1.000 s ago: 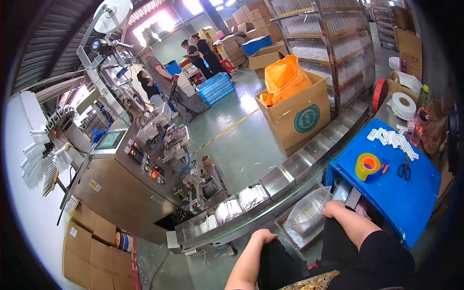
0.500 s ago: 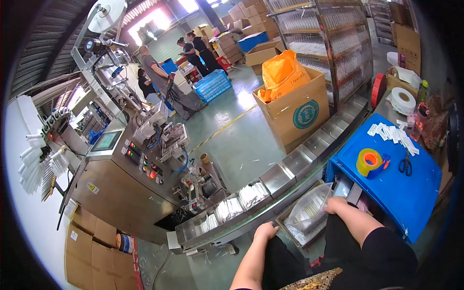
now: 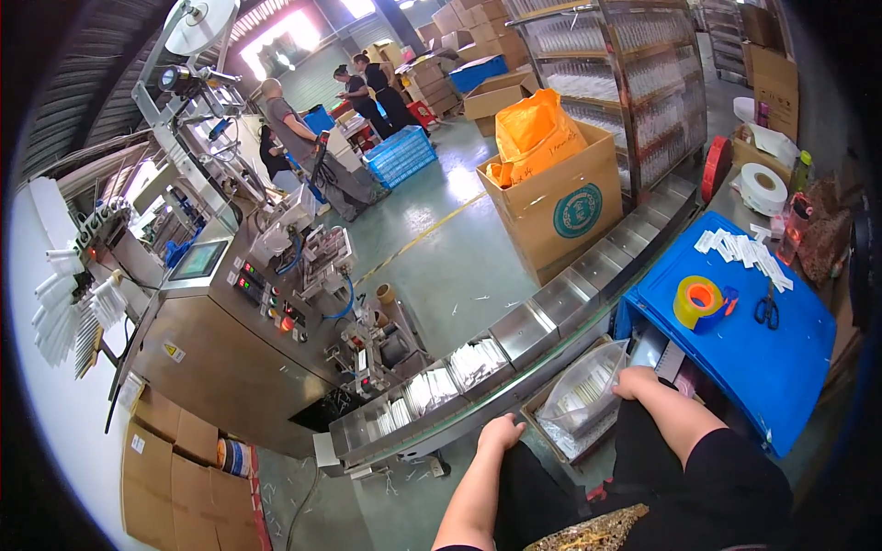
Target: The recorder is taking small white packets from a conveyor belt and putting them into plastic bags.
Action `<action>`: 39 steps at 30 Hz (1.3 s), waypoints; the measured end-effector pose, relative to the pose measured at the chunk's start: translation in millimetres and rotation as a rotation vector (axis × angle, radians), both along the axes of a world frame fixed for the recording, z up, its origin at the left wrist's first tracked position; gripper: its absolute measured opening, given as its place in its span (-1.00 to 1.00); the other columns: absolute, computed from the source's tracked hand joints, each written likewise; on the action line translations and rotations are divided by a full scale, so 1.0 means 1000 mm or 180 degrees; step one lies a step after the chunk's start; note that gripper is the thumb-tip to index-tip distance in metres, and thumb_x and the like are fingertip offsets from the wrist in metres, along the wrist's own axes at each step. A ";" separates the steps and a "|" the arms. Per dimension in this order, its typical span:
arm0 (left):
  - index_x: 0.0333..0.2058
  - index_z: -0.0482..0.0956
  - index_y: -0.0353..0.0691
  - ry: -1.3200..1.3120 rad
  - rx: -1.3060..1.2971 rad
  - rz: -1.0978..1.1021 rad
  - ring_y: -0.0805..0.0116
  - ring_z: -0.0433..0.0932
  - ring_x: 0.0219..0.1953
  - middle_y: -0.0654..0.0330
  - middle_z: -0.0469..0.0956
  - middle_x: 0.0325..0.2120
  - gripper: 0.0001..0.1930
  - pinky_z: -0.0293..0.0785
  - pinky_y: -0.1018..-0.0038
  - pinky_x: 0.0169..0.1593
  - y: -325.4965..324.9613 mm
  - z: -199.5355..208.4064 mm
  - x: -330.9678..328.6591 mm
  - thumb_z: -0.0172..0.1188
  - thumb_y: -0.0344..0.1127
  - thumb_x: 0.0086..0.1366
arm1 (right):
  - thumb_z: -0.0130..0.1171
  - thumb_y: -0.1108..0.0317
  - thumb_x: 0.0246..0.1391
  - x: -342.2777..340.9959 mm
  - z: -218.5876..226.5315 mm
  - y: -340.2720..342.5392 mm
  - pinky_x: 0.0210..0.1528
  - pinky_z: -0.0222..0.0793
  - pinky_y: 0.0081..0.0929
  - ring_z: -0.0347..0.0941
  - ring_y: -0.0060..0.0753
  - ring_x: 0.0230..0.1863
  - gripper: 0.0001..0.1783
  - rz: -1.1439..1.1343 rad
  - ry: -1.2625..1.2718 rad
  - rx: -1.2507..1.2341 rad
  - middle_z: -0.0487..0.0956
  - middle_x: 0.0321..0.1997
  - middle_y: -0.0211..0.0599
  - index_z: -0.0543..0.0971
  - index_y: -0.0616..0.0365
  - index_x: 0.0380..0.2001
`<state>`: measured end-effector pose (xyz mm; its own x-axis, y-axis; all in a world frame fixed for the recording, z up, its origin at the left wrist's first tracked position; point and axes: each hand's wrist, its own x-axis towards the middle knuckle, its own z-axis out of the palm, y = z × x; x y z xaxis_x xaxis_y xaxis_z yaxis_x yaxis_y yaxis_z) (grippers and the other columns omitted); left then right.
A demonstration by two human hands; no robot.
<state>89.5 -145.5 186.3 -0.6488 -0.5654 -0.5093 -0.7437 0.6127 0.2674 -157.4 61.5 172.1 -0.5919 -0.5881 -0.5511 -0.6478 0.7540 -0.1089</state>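
Note:
My right hand is closed on the rim of a clear plastic tub, at its right corner. Thin white pieces lie inside the tub, which rests tilted in a brown carton where more white packets show. My left hand is curled in front of the conveyor, left of the carton and apart from it. Nothing shows in it, and its fingertips are partly hidden. Past my left hand, the metal conveyor carries bundles of white packets in its trays.
A blue lid-like surface at right bears yellow tape, black scissors and white packets. A steel machine stands at left. Beyond the conveyor are a carton with an orange bag, a rack and several people.
The whole view has shifted slightly. Both hands keep nearly the same places, the right one still at the tub's rim.

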 end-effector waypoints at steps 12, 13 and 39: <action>-0.02 0.42 -0.17 0.0085 -0.0064 0.0012 0.06 0.42 -0.03 -0.03 0.46 -0.10 -0.48 0.31 0.30 0.04 -0.002 -0.007 0.003 0.01 0.02 0.11 | 0.00 -0.07 -0.07 0.000 0.003 0.002 -0.07 0.33 -0.25 0.45 -0.16 -0.07 -0.50 -0.0015 0.0005 -0.0076 0.54 -0.12 -0.19 0.56 0.06 -0.20; -0.02 0.42 -0.17 0.0077 -0.0058 0.0019 0.06 0.42 -0.03 -0.02 0.46 -0.10 -0.48 0.32 0.30 0.04 -0.002 -0.006 0.003 0.01 0.03 0.11 | 0.00 -0.07 -0.07 -0.001 0.002 0.002 -0.07 0.33 -0.26 0.45 -0.16 -0.08 -0.50 -0.0014 0.0016 -0.0087 0.54 -0.12 -0.18 0.56 0.06 -0.20; 0.00 0.41 -0.12 0.0041 -0.0063 0.0055 0.09 0.42 -0.02 -0.01 0.46 -0.10 -0.49 0.33 0.26 0.03 0.000 -0.002 0.005 -0.01 0.02 0.13 | 0.00 -0.07 -0.08 -0.003 -0.001 0.006 -0.05 0.32 -0.25 0.44 -0.15 -0.07 -0.52 -0.0068 0.0003 -0.0242 0.53 -0.12 -0.21 0.53 0.02 -0.19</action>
<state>94.5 -146.0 183.8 -0.6453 -0.5864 -0.4897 -0.7508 0.6050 0.2649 -160.2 67.0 170.9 -0.6052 -0.6155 -0.5049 -0.6318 0.7572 -0.1658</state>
